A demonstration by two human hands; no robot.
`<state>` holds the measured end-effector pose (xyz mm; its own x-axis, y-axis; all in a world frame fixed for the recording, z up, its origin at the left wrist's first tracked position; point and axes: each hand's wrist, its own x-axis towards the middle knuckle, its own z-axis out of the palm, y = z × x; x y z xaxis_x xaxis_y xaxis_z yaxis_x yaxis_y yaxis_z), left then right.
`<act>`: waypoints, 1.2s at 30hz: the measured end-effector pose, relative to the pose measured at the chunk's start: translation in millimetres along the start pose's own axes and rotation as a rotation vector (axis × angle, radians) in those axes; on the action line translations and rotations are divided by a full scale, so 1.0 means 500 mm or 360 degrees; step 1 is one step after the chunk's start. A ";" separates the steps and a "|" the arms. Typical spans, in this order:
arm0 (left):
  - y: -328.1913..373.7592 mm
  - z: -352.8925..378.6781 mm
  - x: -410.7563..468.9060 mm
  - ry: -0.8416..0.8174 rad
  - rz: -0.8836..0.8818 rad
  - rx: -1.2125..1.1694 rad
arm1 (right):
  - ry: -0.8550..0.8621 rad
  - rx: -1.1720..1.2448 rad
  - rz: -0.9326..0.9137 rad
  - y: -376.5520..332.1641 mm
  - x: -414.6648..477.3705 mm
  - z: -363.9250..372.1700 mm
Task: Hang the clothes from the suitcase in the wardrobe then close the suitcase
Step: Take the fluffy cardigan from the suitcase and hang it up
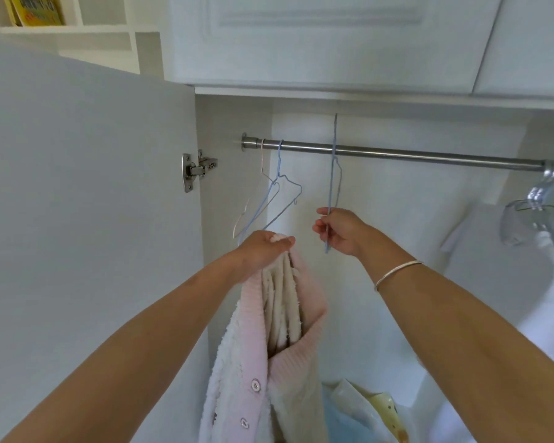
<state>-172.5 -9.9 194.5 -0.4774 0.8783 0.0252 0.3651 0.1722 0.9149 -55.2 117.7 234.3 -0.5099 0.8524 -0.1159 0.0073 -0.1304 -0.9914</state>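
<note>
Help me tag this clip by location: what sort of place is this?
Probably a bedroom, at an open built-in wardrobe: a metal clothes rail carries wire hangers, the white door stands open on its hinge, and garments hang at the right.

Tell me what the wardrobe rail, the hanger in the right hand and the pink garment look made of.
Rail: metal, probably brushed steel, by its grey sheen. Hanger in the right hand: thin wire, likely metal with a pale blue coating. Pink garment: soft knit, with a ribbed edge and fluffy pile.
</note>
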 end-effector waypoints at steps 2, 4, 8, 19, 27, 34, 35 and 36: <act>0.008 0.024 0.004 0.0110 0.0028 -0.0072 | 0.0159 -0.0151 0.0034 0.009 -0.022 -0.037; 0.017 0.055 0.004 0.0168 0.0067 -0.0147 | 0.0355 -0.0395 0.0011 0.016 -0.049 -0.082; 0.038 0.113 -0.003 0.0219 0.0125 -0.0165 | 0.0852 -0.0900 -0.0120 0.028 -0.113 -0.191; 0.120 0.210 -0.054 0.0100 0.0303 -0.0028 | 0.1145 -0.1501 -0.0182 0.026 -0.294 -0.443; 0.171 0.328 -0.149 -0.0012 0.0281 0.0164 | 0.0898 -0.1469 -0.0294 0.046 -0.391 -0.548; 0.206 0.392 -0.239 -0.0142 0.0325 0.0219 | 0.0114 -0.0947 -0.0438 0.054 -0.411 -0.447; 0.206 0.392 -0.249 -0.0106 0.0332 0.0186 | 0.0090 -0.0898 -0.0423 0.058 -0.408 -0.436; 0.206 0.387 -0.256 -0.0078 0.0329 0.0145 | 0.0113 -0.0848 -0.0427 0.062 -0.405 -0.431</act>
<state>80.9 -18.1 207.7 -0.3467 0.9192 0.1867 0.5227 0.0240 0.8522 233.5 50.0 214.0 -0.4948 0.8547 0.1572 0.3258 0.3502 -0.8782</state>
